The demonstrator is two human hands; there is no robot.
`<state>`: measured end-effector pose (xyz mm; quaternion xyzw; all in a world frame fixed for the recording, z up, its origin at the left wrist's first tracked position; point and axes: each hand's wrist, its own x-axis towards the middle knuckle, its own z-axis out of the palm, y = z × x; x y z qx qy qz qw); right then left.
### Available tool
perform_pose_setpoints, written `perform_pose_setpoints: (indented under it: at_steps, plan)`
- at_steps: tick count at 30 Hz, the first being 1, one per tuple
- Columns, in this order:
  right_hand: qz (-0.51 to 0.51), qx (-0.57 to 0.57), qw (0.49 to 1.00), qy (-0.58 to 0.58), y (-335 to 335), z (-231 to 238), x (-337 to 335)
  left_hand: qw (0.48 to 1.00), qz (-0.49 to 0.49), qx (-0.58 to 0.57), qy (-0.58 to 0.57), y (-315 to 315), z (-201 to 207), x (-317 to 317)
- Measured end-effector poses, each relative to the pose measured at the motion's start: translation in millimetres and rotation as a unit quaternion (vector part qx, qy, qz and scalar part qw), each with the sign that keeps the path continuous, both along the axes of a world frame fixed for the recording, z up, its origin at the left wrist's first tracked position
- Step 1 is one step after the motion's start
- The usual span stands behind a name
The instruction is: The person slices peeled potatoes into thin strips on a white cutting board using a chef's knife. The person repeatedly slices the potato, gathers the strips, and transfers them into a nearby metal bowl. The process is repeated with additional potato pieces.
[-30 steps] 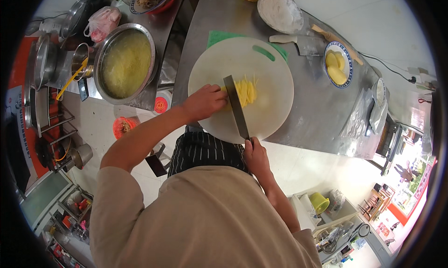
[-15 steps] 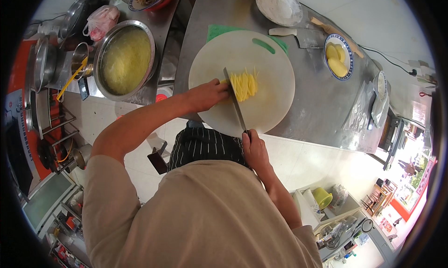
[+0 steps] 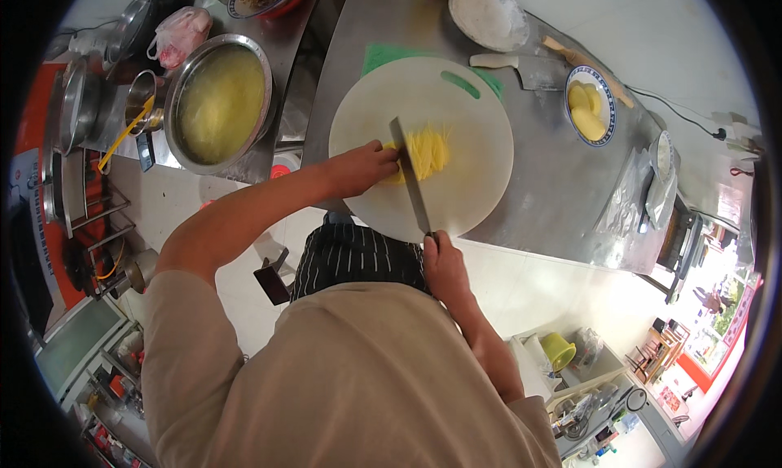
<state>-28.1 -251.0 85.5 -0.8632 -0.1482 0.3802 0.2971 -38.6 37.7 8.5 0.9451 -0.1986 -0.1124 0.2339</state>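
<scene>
Cutting board (image 3: 472,195), round, whitish, with a green-edged slot, set at the near edge of a steel table (image 3: 554,195), partly over a green cloth (image 3: 387,57). Yellow strips (image 3: 432,152), cut thin, heaped at mid-board, to the right of the left hand and beyond the right hand, touched by neither. Yellow piece (image 3: 394,178), uncut, at the left of the heap, mostly hidden beneath the left fingers. Left hand (image 3: 364,168): fingers bent and drawn together, closed down over the yellow piece, fingertips just beside the blade; whether they touch the steel cannot be told. Right hand (image 3: 445,266): closed round the handle of a cleaver (image 3: 414,187), at the board's near edge. Blade pointing away from the body, seen nearly edge-on, standing between the yellow piece and the strips. Farther right on the table: 1 other cleaver (image 3: 539,75), pale-handled, lying flat; 1 blue-rimmed bowl (image 3: 609,79) with 3 peeled yellow pieces (image 3: 588,126). Left, on a separate counter: 1 wide metal basin (image 3: 169,118) of yellowish contents, well apart from both hands.
</scene>
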Motion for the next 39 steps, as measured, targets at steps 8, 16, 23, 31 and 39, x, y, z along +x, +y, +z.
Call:
perform_pose_setpoints:
  at_steps: [8, 16, 23, 31, 39]
  plan:
    - [0.02, -0.028, 0.999, 0.023, 3.6, -4.3, 3.4, 0.999, 0.015, -0.034, -0.03, -2.4, -8.6, -6.0]
    - [-0.003, 0.019, 0.999, 0.035, 2.7, 0.7, 1.7, 0.998, 0.023, -0.035, -0.045, -1.4, -7.1, -6.7]
    - [-0.002, 0.013, 0.999, 0.032, 7.3, 1.3, -2.1, 0.997, 0.029, -0.068, -0.038, -3.6, -10.3, -10.6]
    - [0.009, -0.008, 1.0, 0.016, 11.3, 1.0, 0.8, 0.997, 0.029, -0.046, -0.054, 0.2, -12.5, -11.8]
    - [-0.001, -0.005, 1.0, 0.014, 9.5, 0.2, -3.0, 0.992, 0.039, -0.084, -0.09, -1.3, -19.0, -15.1]
